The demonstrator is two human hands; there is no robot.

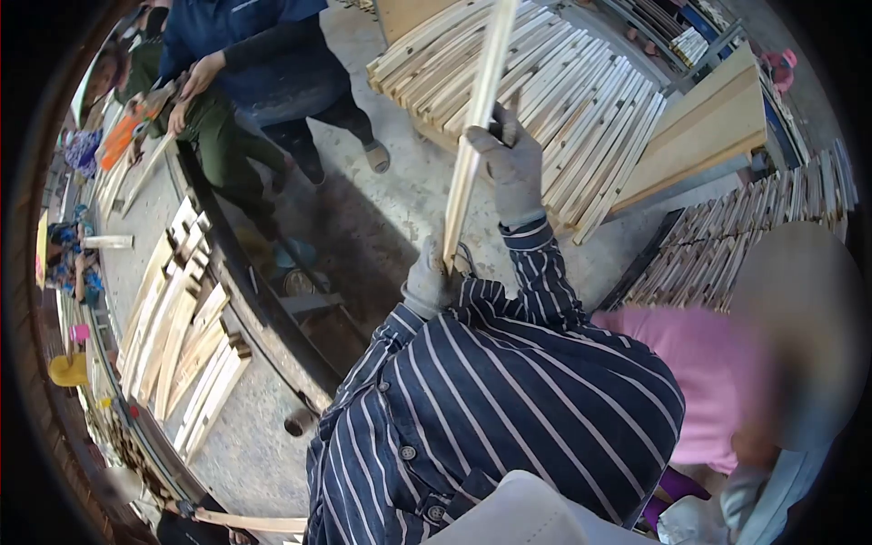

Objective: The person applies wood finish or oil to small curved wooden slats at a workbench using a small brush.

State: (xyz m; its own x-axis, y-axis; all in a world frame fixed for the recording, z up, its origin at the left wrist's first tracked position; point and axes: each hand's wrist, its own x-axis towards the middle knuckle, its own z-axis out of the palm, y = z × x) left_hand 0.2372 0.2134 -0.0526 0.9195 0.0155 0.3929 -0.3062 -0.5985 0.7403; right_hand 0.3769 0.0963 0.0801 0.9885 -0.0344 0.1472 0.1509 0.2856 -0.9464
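A long pale wooden slat (474, 136) slants upward in front of my chest. My left hand (427, 280), in a grey work glove, is closed around its lower end. Higher up, my right hand (510, 162), gloved the same way, grips the slat with the thumb and fingers around its edge. The slat's top end runs out of the view. Behind my right hand, many similar slats (581, 118) lie side by side in a broad row.
On the left, a long worktable (263, 436) holds loose stacks of wooden strips (173, 318). A person in dark blue (272, 64) stands ahead. Close on my right is a person in pink (681, 363). More bundled slats (736, 227) stand at the right.
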